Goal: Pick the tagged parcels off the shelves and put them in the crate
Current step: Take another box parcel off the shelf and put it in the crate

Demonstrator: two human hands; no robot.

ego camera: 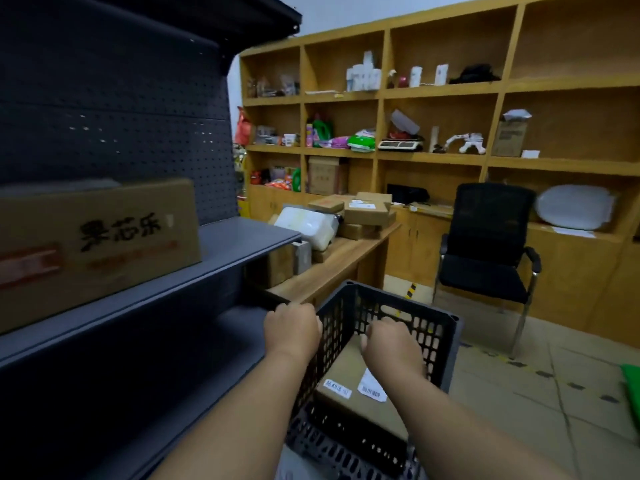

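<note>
Both hands [343, 337] grip the crate [446, 327]; its parcel [349, 372] lies flat, lengthwise.

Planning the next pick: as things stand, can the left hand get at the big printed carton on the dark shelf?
Probably not right away. The left hand is closed on the crate rim, as is the right hand. The carton sits unobstructed on the shelf edge, so the way looks free once it lets go.
</note>
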